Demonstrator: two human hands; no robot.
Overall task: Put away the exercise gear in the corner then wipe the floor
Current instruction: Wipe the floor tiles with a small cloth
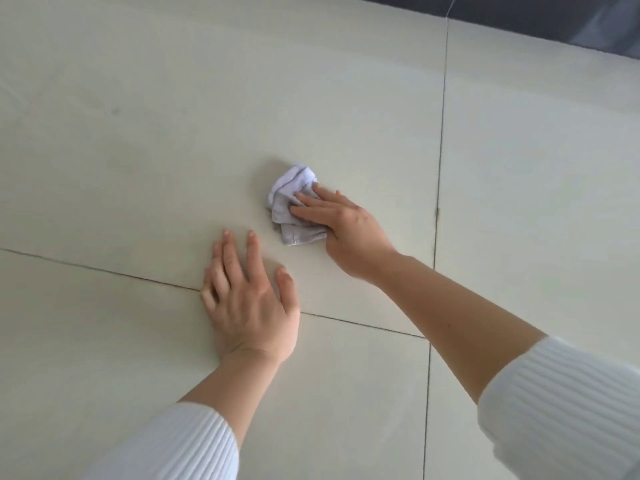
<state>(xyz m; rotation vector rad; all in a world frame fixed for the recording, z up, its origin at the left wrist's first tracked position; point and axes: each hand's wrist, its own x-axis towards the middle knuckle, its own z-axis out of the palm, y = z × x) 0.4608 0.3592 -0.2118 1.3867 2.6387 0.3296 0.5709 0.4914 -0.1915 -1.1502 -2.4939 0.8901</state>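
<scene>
Looked down on a pale tiled floor point(138, 133). Pressed a crumpled whitish cloth point(289, 199) to the tile with the right hand point(346, 230), fingers straight over it. Laid the left hand point(249, 306) flat across a dark grout line point(86, 267), fingers spread, near the cloth but apart from it. Wore white ribbed sleeves point(554, 403). Caught a dark strip point(519, 12) along the top right.

Indoor room, prob. home; pale tiled floor point(173, 133); dark skirting point(519, 15)
</scene>
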